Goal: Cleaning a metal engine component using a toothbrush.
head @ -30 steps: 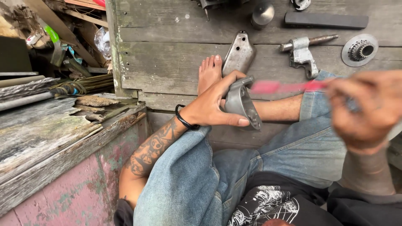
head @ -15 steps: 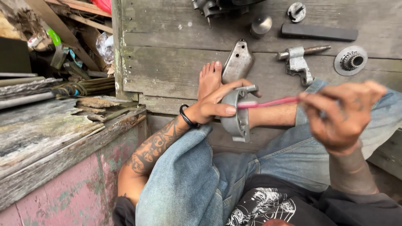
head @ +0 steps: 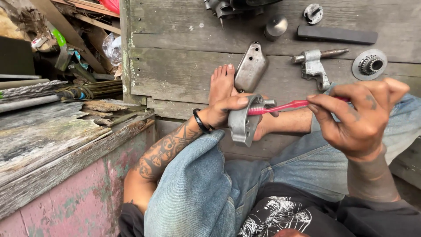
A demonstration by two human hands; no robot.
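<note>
The red toothbrush (head: pixel 285 106) has been pushed into the metal cover (head: pixel 244 123), which is gripped by the left hand (head: pixel 223 113); the handle is pinched by the right hand (head: pixel 357 118).

A seated person's left hand (head: pixel 223 112) grips a curved grey metal cover (head: pixel 242 124) while the right hand (head: pixel 357 116) presses a red toothbrush (head: pixel 280 106) against it. Metal parts lie on the plank floor (head: pixel 184 66) beyond.

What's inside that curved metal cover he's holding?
The bristle end of a red toothbrush, held by the right hand, pokes into the curved metal cover gripped by the left hand. The cover's rim hides its deeper inside.
</note>
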